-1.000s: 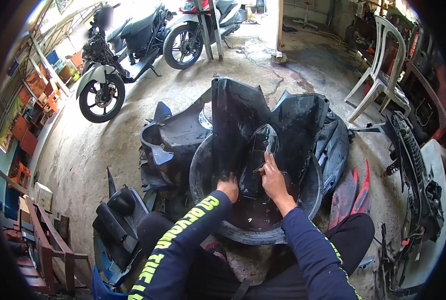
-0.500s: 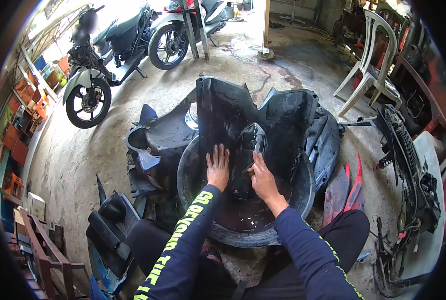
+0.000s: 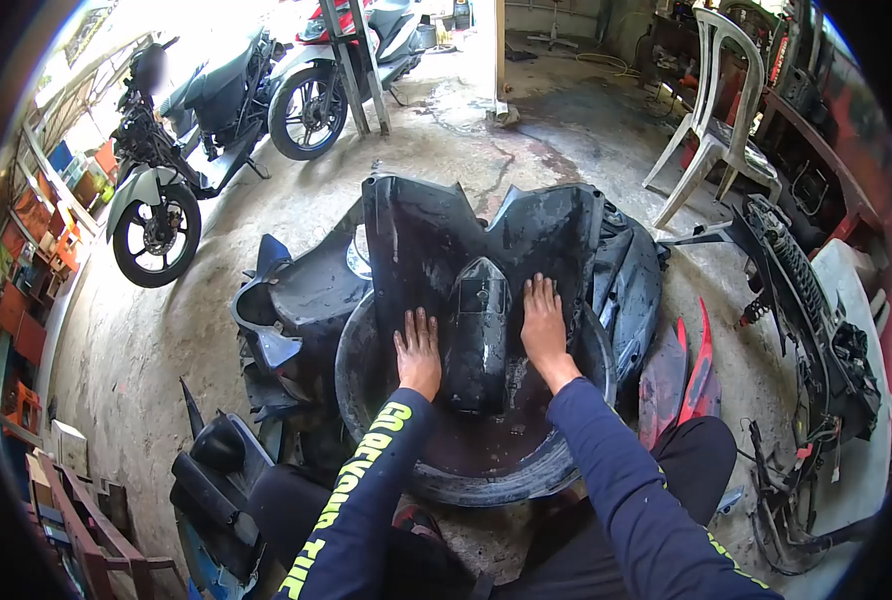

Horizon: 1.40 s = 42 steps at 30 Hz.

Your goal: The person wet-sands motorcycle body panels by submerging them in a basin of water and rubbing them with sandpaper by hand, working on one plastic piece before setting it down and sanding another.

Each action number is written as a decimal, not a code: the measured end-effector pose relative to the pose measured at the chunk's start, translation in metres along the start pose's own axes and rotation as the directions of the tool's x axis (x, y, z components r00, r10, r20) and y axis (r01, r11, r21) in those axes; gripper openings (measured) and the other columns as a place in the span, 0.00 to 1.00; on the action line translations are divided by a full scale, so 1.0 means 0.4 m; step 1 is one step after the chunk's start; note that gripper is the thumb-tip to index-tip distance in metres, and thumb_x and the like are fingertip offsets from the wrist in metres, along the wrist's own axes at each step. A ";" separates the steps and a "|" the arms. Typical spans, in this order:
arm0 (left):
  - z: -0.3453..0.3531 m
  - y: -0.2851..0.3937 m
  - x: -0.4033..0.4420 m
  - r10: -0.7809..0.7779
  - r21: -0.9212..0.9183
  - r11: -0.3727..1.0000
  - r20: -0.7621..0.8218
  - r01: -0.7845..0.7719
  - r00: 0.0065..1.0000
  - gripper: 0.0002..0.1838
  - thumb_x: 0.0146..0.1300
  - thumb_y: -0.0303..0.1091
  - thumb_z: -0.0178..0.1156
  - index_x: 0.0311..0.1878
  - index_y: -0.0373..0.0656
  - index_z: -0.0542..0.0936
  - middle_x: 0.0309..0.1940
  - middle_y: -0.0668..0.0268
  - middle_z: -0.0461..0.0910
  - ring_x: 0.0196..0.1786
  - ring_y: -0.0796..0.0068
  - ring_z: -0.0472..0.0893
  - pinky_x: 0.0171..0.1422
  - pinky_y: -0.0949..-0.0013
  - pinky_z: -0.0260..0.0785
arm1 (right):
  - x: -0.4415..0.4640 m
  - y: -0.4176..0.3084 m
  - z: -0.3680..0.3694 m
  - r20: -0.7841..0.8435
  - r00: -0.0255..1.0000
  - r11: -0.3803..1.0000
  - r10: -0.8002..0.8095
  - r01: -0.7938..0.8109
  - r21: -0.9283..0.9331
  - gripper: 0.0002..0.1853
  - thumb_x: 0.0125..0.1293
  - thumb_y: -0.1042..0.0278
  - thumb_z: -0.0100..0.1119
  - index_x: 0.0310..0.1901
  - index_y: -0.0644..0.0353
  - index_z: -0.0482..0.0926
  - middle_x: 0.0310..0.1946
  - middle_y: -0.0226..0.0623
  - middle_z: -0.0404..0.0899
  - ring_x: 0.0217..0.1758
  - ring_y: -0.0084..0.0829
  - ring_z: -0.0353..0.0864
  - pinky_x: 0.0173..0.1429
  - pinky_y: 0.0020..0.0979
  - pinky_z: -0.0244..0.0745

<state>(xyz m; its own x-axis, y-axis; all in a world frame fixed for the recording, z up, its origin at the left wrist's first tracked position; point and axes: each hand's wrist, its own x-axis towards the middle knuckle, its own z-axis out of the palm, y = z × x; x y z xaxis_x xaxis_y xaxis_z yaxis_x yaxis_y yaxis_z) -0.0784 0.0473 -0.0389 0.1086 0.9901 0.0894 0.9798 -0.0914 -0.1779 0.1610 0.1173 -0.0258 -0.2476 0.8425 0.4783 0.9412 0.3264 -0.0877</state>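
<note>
A wet black plastic scooter panel with a raised middle hump leans upright in a round dark tub. Dark water shows in the bottom of the tub. My left hand lies flat on the panel left of the hump, its fingers stretched out and smudged dark. On the hump's other side, my right hand rests against the panel, fingers extended. What lies beneath either palm is hidden.
Black and bluish fairing pieces surround the tub, with red panels at its right. Two scooters stand at the back left. A plastic chair and a long black scooter part are on the right.
My right hand has gone from a bent, pointing shape by the hump to flat on the panel's right side. The left remains flat, and the whole view has shifted slightly.
</note>
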 end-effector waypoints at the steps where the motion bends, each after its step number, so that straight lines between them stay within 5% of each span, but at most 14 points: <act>1: 0.007 0.004 -0.006 -0.008 0.011 1.000 -0.017 0.008 1.000 0.37 0.67 0.32 0.46 0.78 0.35 0.49 0.80 0.47 0.41 0.81 0.43 0.39 0.79 0.40 0.44 | -0.025 -0.004 -0.001 0.009 1.000 1.000 0.001 -0.001 -0.003 0.28 0.68 0.75 0.40 0.71 0.69 0.62 0.74 0.52 0.58 0.78 0.50 0.56 0.76 0.49 0.56; 2: 0.013 0.008 -0.006 -0.034 0.050 0.998 0.019 0.033 0.999 0.36 0.68 0.34 0.46 0.79 0.41 0.50 0.81 0.52 0.39 0.82 0.46 0.38 0.79 0.40 0.40 | -0.050 -0.008 -0.003 0.054 0.998 0.999 -0.031 0.033 -0.038 0.28 0.69 0.74 0.40 0.71 0.69 0.62 0.74 0.52 0.58 0.78 0.50 0.56 0.76 0.49 0.57; 12: -0.003 0.006 -0.015 -0.012 0.054 0.998 -0.014 0.012 1.000 0.36 0.67 0.33 0.47 0.78 0.39 0.52 0.80 0.50 0.41 0.81 0.44 0.40 0.78 0.40 0.44 | -0.194 -0.054 -0.031 0.283 0.953 0.959 -0.107 0.174 -0.225 0.28 0.68 0.69 0.43 0.68 0.71 0.68 0.71 0.56 0.64 0.73 0.52 0.64 0.70 0.48 0.62; 25: 0.044 -0.003 -0.056 0.060 0.039 0.998 -0.052 -0.058 0.997 0.39 0.64 0.32 0.49 0.77 0.32 0.49 0.79 0.44 0.39 0.81 0.41 0.40 0.77 0.40 0.48 | -0.267 -0.075 -0.059 0.462 0.884 0.986 -0.075 0.135 -0.097 0.28 0.68 0.70 0.43 0.68 0.74 0.65 0.72 0.63 0.58 0.71 0.53 0.68 0.65 0.47 0.71; 30: 0.040 0.037 -0.168 0.070 0.008 0.997 0.366 -0.078 0.928 0.37 0.67 0.36 0.46 0.76 0.29 0.51 0.78 0.38 0.41 0.81 0.40 0.40 0.73 0.37 0.55 | -0.275 -0.080 -0.040 0.431 0.899 0.990 -0.073 0.117 -0.076 0.29 0.66 0.71 0.44 0.68 0.77 0.62 0.72 0.66 0.57 0.72 0.56 0.66 0.63 0.48 0.75; 34: 0.063 0.033 -0.184 0.113 0.069 0.987 0.342 -0.145 0.933 0.38 0.66 0.39 0.47 0.75 0.26 0.53 0.77 0.35 0.41 0.80 0.37 0.44 0.70 0.35 0.59 | -0.268 -0.076 -0.042 0.449 0.891 0.987 -0.067 0.124 -0.099 0.29 0.67 0.70 0.44 0.68 0.76 0.63 0.72 0.65 0.56 0.72 0.55 0.66 0.63 0.48 0.75; 37: 0.143 0.014 -0.163 0.121 -0.091 0.992 0.503 -0.086 0.856 0.40 0.64 0.37 0.50 0.76 0.28 0.50 0.78 0.37 0.36 0.78 0.37 0.52 0.70 0.40 0.61 | -0.264 -0.079 -0.049 0.460 0.885 0.987 -0.070 0.127 -0.096 0.29 0.67 0.70 0.44 0.68 0.76 0.63 0.72 0.65 0.56 0.72 0.54 0.66 0.63 0.47 0.75; 39: 0.173 -0.013 -0.093 0.244 -0.178 0.969 0.604 -0.169 0.759 0.34 0.60 0.35 0.53 0.70 0.28 0.65 0.72 0.33 0.57 0.67 0.40 0.72 0.67 0.47 0.68 | -0.265 -0.077 -0.039 0.458 0.886 0.985 -0.070 0.133 -0.107 0.29 0.67 0.70 0.44 0.68 0.76 0.64 0.72 0.65 0.57 0.72 0.54 0.67 0.62 0.47 0.75; 40: -0.161 -0.006 -0.071 0.195 -0.345 0.938 0.594 0.029 0.781 0.22 0.57 0.32 0.54 0.53 0.32 0.81 0.56 0.37 0.77 0.55 0.43 0.82 0.60 0.53 0.74 | -0.270 -0.073 -0.020 0.421 0.904 0.980 -0.076 0.145 -0.134 0.28 0.67 0.70 0.44 0.68 0.75 0.65 0.73 0.63 0.57 0.72 0.53 0.67 0.61 0.48 0.75; 41: -0.155 -0.002 -0.056 0.072 -0.390 0.918 0.350 0.075 0.934 0.13 0.57 0.32 0.53 0.35 0.37 0.85 0.42 0.43 0.84 0.50 0.44 0.83 0.55 0.51 0.77 | -0.280 -0.072 -0.010 0.388 0.918 0.974 -0.086 0.159 -0.160 0.28 0.68 0.70 0.44 0.68 0.74 0.66 0.73 0.62 0.56 0.72 0.52 0.68 0.61 0.49 0.75; 42: -0.183 -0.004 -0.016 0.091 -0.432 0.899 0.339 0.069 0.936 0.24 0.57 0.36 0.56 0.54 0.30 0.76 0.44 0.41 0.82 0.45 0.41 0.83 0.53 0.48 0.77 | -0.284 -0.070 -0.010 0.396 0.914 0.974 -0.089 0.163 -0.157 0.28 0.68 0.70 0.44 0.68 0.74 0.66 0.73 0.62 0.56 0.72 0.52 0.68 0.61 0.49 0.75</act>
<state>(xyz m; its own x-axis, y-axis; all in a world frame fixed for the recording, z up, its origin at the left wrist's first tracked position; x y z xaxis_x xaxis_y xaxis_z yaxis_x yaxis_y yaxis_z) -0.0684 0.0335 0.0327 0.1339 0.9551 -0.2645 0.9612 -0.0602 0.2691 0.1636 0.0105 -0.0742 -0.4014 0.9105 0.0990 0.9124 0.3881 0.1298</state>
